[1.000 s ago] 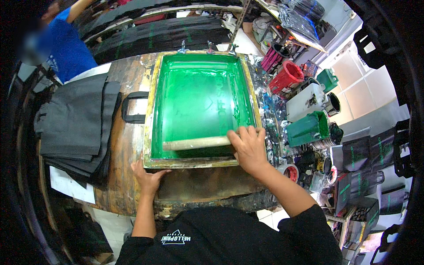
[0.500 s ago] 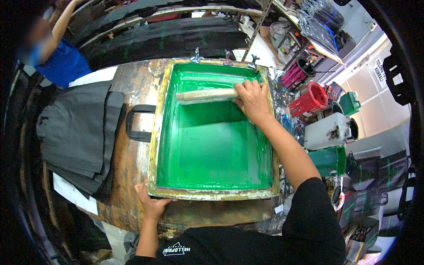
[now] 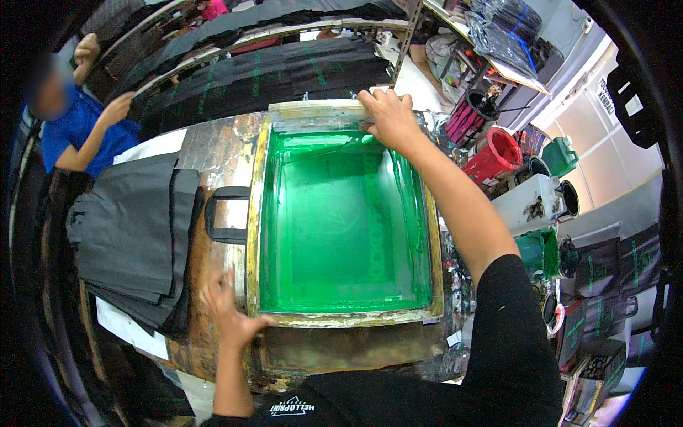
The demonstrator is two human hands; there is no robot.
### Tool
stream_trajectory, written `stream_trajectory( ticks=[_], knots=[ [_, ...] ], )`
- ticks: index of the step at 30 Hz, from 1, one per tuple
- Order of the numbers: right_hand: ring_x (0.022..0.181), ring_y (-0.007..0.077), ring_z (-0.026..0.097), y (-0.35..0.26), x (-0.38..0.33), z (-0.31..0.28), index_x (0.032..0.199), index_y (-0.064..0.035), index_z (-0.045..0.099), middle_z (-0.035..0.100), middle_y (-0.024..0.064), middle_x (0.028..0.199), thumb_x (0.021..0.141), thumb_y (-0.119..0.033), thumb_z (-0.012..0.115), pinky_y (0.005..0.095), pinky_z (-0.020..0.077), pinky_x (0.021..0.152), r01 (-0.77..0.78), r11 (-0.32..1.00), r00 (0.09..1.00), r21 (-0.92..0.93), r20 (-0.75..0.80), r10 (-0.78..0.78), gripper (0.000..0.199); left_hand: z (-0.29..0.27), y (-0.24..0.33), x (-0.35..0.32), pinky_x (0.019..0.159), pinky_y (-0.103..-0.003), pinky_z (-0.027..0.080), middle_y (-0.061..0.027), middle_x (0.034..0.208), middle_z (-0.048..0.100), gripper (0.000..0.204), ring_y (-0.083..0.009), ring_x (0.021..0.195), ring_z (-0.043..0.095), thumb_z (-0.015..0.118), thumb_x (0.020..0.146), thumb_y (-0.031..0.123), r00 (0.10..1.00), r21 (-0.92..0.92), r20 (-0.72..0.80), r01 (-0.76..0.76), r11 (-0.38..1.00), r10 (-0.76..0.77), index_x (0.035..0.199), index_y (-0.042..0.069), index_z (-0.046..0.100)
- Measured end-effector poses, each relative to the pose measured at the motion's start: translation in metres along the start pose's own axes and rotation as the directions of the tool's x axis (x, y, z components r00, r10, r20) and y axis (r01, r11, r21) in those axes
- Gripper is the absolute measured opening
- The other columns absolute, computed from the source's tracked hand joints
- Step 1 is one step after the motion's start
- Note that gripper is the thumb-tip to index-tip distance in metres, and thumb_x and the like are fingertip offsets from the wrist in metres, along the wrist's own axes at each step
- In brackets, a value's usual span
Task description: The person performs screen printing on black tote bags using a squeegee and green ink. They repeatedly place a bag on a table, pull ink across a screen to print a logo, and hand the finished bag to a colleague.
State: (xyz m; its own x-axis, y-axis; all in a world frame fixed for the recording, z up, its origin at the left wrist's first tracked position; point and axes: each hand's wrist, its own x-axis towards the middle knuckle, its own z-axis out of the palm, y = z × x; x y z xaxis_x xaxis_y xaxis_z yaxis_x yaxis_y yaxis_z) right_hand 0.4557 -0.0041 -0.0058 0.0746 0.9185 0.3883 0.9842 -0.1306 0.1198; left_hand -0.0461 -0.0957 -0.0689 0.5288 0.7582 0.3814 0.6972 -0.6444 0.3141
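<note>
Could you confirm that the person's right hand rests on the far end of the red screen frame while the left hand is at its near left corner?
Not quite: the screen frame is green, not red, as the head view shows. The rest holds: the right hand rests on its far end, and the left hand is at its near left corner.

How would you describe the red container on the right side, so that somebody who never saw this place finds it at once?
Start at the large wooden-framed screen with green mesh in the middle of the worn table. Go past its far right corner, beyond the right hand. There stands a round red bucket with an open mouth, the only plain red one; its neighbour is a darker container with pink stripes.
</note>
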Motion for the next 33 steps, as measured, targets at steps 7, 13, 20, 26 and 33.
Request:
stream_trajectory(
  ticks=[7,13,20,26,33],
  knots=[
    [0.109,0.0269,0.062,0.0,-0.02,0.034,0.133,-0.0212,0.056,0.064,0.0042,0.112,0.078,-0.028,0.088,0.0521,0.0448,0.088,-0.144,0.983,0.988,-0.117,-0.08,0.135,0.063,0.058,0.049,0.253,0.111,-0.054,0.038,-0.0227,0.136,0.057,0.093,-0.0416,0.13,0.051,0.071,0.085,0.072,0.896,-0.066,-0.19,-0.419,0.906,0.401,0.148,0.005,0.058],
    [0.112,0.0291,0.064,-0.005,-0.016,0.039,0.124,-0.0214,0.06,0.066,0.004,0.11,0.083,-0.017,0.079,0.0582,0.0459,0.09,-0.16,0.983,0.985,-0.089,-0.079,0.153,0.046,0.15,0.066,0.369,0.091,-0.051,0.05,-0.0196,0.102,0.067,0.061,-0.0389,0.1,0.063,0.069,0.093,0.061,0.916,0.082,-0.003,-0.4,0.913,0.402,0.103,0.001,0.068],
    [0.108,0.0303,0.066,-0.019,-0.041,0.029,0.128,-0.021,0.059,0.068,0.0062,0.112,0.084,-0.019,0.079,0.0577,0.0461,0.089,-0.123,0.987,0.992,-0.099,-0.006,0.123,0.049,0.166,0.051,0.341,0.072,-0.044,0.055,-0.0128,0.084,0.067,0.061,-0.033,0.082,0.067,0.07,0.087,0.066,0.819,0.193,-0.262,-0.473,0.859,0.51,0.083,0.006,0.065],
    [0.102,0.0293,0.066,-0.049,-0.089,-0.001,0.126,-0.0198,0.061,0.068,0.0061,0.109,0.084,-0.019,0.077,0.0521,0.0456,0.084,-0.05,0.997,0.999,-0.066,-0.002,0.05,0.044,0.137,0.055,0.272,0.064,-0.042,0.053,-0.009,0.075,0.061,0.058,-0.0291,0.07,0.064,0.073,0.086,0.063,0.826,0.215,-0.252,-0.46,0.861,0.504,0.077,0.008,0.058],
    [0.095,0.03,0.065,-0.089,-0.16,-0.043,0.12,-0.0175,0.064,0.066,0.0083,0.099,0.091,-0.01,0.063,0.05,0.0448,0.081,-0.014,1.0,1.0,0.011,-0.008,0.015,0.03,0.093,0.071,0.179,0.065,-0.047,0.049,-0.0117,0.079,0.06,0.057,-0.034,0.073,0.062,0.075,0.085,0.061,0.887,0.12,-0.169,-0.414,0.902,0.43,0.079,0.007,0.056]
  ],
)
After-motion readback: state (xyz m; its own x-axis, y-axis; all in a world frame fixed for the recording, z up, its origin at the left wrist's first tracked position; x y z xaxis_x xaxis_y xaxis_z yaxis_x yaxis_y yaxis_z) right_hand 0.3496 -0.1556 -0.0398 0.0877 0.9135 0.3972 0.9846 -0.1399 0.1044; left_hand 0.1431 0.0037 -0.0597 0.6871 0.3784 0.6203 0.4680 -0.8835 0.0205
